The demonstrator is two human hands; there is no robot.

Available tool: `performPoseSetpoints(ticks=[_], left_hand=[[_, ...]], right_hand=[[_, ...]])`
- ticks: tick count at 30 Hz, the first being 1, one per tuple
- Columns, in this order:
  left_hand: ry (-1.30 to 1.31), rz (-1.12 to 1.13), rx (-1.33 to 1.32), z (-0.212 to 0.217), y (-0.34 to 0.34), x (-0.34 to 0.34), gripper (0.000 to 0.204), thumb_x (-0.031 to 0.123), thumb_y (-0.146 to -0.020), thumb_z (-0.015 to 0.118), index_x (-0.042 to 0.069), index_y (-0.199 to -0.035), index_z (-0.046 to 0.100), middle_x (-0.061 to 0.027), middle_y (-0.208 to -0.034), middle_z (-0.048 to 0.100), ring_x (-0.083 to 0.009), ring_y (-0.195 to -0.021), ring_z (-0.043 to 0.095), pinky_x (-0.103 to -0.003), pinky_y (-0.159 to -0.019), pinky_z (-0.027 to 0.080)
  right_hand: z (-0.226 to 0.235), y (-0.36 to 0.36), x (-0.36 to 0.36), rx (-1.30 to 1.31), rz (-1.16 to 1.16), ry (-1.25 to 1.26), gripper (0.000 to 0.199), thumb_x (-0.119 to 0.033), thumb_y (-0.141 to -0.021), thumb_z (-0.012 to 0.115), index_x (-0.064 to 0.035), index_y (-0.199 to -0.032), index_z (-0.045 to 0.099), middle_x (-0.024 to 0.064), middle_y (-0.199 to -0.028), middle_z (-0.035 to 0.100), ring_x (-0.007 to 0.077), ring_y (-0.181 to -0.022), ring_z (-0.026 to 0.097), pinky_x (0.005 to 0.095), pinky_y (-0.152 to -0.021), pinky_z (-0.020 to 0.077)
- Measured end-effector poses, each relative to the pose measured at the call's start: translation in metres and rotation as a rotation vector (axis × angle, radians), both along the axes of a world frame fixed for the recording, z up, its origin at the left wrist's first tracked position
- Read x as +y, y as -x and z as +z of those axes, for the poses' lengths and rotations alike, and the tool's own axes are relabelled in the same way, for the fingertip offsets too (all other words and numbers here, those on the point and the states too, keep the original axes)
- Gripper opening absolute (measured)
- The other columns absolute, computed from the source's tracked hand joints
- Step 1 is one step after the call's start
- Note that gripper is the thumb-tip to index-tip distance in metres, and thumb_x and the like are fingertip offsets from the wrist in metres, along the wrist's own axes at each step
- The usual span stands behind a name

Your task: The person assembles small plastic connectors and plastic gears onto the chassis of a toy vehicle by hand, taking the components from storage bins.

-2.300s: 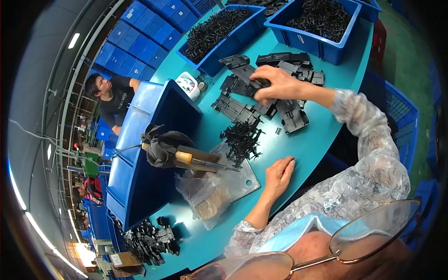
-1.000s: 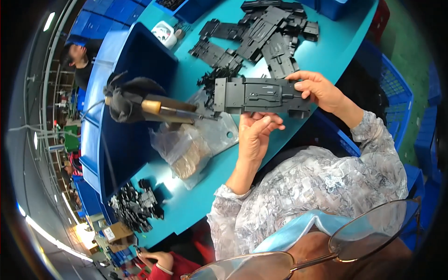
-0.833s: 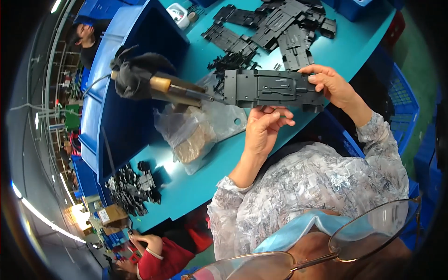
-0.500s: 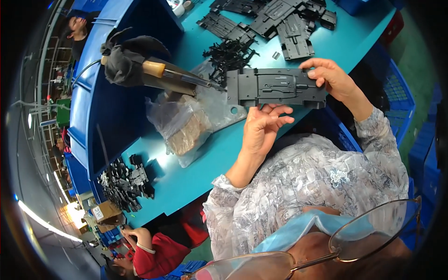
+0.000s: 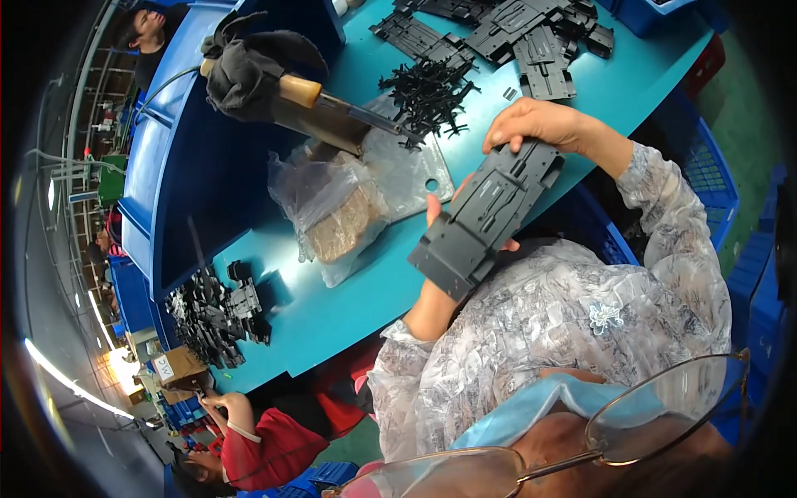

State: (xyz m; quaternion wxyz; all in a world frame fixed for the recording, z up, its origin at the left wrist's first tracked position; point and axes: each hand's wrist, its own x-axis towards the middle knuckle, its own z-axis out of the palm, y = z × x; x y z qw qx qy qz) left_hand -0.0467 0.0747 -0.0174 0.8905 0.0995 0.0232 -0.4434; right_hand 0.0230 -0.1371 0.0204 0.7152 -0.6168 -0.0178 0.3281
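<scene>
A long black plastic chassis plate [image 5: 490, 216] with moulded ribs and slots is held tilted over the front edge of the table. My left hand [image 5: 434, 212] grips it from beneath; the thumb shows along one long side and fingertips at the other, while the palm is hidden under the plate. At its far end my right hand [image 5: 535, 126] has bent fingers closed on the edge. Beyond lie a heap of small black branched plastic pieces [image 5: 427, 95] and several similar chassis plates [image 5: 544, 60].
A tool with a yellow handle and metal rod [image 5: 332, 101], wrapped in dark cloth, points over a metal plate [image 5: 440, 170]. Beside it sits a plastic-wrapped brown block [image 5: 344, 224]. Black parts [image 5: 220, 315] are piled left on the turquoise table [image 5: 332, 332]. A blue bin [image 5: 207, 166] stands behind; a co-worker's red sleeve [image 5: 266, 448] shows lower left.
The chassis plate has turned from level to a slant and come nearer my body. My left hand has moved under it and wrapped round it; my right hand has shifted left along the far end.
</scene>
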Motion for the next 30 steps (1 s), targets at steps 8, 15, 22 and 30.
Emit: performPoseSetpoints(ticks=[8, 15, 22, 30], left_hand=[[-0.385, 0.076, -0.123, 0.018, -0.006, -0.005, 0.060, 0.006, -0.067, 0.048, 0.001, -0.123, 0.028, -0.0160, -0.101, 0.051, -0.0242, -0.084, 0.056, -0.034, -0.074, 0.048], [-0.630, 0.296, -0.188, 0.022, -0.009, 0.009, 0.046, 0.004, -0.068, 0.045, 0.000, -0.113, 0.036, -0.0125, -0.095, 0.053, -0.0200, -0.078, 0.057, -0.029, -0.067, 0.049], [-0.681, 0.425, -0.258, 0.020, -0.018, 0.008, 0.041, 0.008, -0.072, 0.044, 0.001, -0.113, 0.037, -0.0107, -0.097, 0.052, -0.0175, -0.081, 0.056, -0.028, -0.070, 0.048], [-0.719, 0.414, -0.286, 0.024, -0.021, -0.002, 0.034, 0.010, -0.078, 0.042, 0.002, -0.111, 0.037, -0.0095, -0.094, 0.052, -0.0155, -0.079, 0.056, -0.026, -0.067, 0.048]], right_hand=[[-0.006, -0.014, 0.043, -0.285, 0.025, 0.174, 0.018, -0.016, -0.076, 0.056, 0.0020, -0.080, 0.058, 0.0023, -0.066, 0.056, 0.0057, -0.057, 0.053, 0.0178, -0.052, 0.0413], [-0.027, -0.029, 0.041, -0.873, -0.308, 0.615, 0.020, -0.017, -0.075, 0.056, 0.0002, -0.085, 0.055, 0.0043, -0.057, 0.052, 0.0093, -0.051, 0.048, 0.0236, -0.047, 0.0384], [-0.037, -0.038, 0.043, -0.854, -0.295, 0.844, 0.020, -0.015, -0.069, 0.059, 0.0006, -0.078, 0.050, 0.0101, -0.062, 0.055, 0.0216, -0.057, 0.055, 0.0319, -0.053, 0.0425], [-0.029, -0.033, 0.028, -0.713, -0.437, 0.557, 0.030, -0.003, -0.067, 0.052, 0.0010, -0.097, 0.048, 0.0034, -0.065, 0.052, 0.0098, -0.054, 0.049, 0.0230, -0.051, 0.0419]])
